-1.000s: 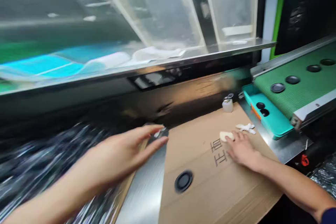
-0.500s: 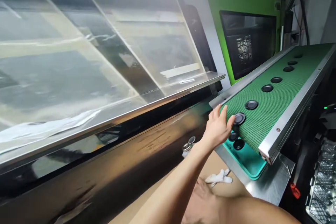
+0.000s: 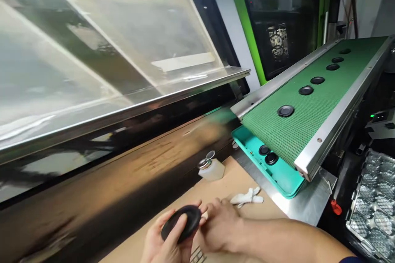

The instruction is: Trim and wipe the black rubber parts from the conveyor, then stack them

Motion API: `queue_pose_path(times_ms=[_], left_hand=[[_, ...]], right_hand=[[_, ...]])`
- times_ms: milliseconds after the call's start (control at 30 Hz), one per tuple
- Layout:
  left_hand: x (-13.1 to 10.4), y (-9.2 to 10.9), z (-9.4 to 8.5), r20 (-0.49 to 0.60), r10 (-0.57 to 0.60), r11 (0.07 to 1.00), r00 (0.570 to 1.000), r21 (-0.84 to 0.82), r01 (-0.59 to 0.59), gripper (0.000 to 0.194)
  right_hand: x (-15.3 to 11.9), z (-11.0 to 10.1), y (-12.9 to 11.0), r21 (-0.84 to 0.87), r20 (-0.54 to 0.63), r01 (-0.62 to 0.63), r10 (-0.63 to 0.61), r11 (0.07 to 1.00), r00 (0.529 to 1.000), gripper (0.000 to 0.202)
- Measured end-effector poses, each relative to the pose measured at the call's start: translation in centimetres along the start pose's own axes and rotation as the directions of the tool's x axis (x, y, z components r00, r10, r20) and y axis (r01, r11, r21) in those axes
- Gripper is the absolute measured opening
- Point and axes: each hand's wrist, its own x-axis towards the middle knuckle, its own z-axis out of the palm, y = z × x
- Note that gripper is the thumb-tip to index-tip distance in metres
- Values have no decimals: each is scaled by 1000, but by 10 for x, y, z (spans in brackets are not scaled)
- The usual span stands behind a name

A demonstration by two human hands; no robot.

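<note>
In my left hand (image 3: 168,238) is a black round plastic disc (image 3: 181,224), held with the thumb across its face and the fingers around its rim. Close beside it, my right hand (image 3: 220,222) has its fingers curled in toward the disc's edge; what they hold, if anything, I cannot make out. Both hands are over a brown board (image 3: 173,209). Several similar black discs (image 3: 285,111) lie spaced along a green conveyor belt (image 3: 321,102). More black discs (image 3: 271,158) sit in a teal tray (image 3: 290,185) below the belt's lower end.
A white pump bottle (image 3: 212,168) with its metal lid up stands on the board, with a crumpled white cloth (image 3: 249,197) nearby. A metal rail (image 3: 308,162) edges the conveyor. Clear plastic trays (image 3: 375,209) stand at right. A machine with transparent panels (image 3: 132,20) fills the left.
My left hand has come back from the conveyor's lower end, and a black disc is now in it beside my right hand. The disc nearest the belt's end is gone. The view has shifted.
</note>
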Motion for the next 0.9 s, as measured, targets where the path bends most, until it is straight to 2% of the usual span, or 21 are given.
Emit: queue_pose_path(times_ms=[67, 100, 167, 200, 267, 333, 400, 533, 667, 800, 900], left_hand=[[-1, -21, -36, -145, -145, 981, 979, -153, 123, 22], [0, -29, -47, -182, -208, 960, 961, -225, 166, 26], [2, -43, -55, -204, -293, 915, 934, -343, 212, 40], [3, -48, -55, -194, -319, 895, 928, -383, 228, 41], [6, -53, -51, -121, -316, 861, 941, -454, 230, 39], [8, -54, -48, 10, -295, 831, 955, -490, 262, 37], [9, -53, -49, 83, -312, 801, 946, -513, 309, 41], [12, -51, -58, 131, -257, 762, 958, -582, 284, 48], [17, -54, -61, 144, -206, 745, 968, -618, 251, 40], [21, -57, -60, 156, -218, 715, 963, -646, 266, 38], [23, -57, -60, 160, -222, 699, 962, -662, 271, 35]], right_hand=[[-1, -12, 1, -8, 34, -87, 87, 996, 996, 26], [0, -17, 1, 14, -7, -132, 132, 991, 991, 26], [0, -25, 0, 102, -81, -181, 189, 978, 979, 32], [0, -27, -3, 145, -118, -177, 194, 974, 974, 34], [-4, -25, -12, 197, -147, -133, 163, 971, 976, 39], [-12, -21, -25, 188, -112, -95, 118, 978, 987, 36], [-21, -18, -38, 135, -38, -63, 69, 989, 997, 29], [-19, -18, -51, 53, 34, 31, -33, 998, 999, 32], [-8, -17, -47, 14, 13, -52, 52, 999, 999, 35], [-11, -19, -43, 31, 9, 81, -81, 996, 997, 35], [-12, -22, -42, -10, -53, -36, 35, 999, 998, 35]])
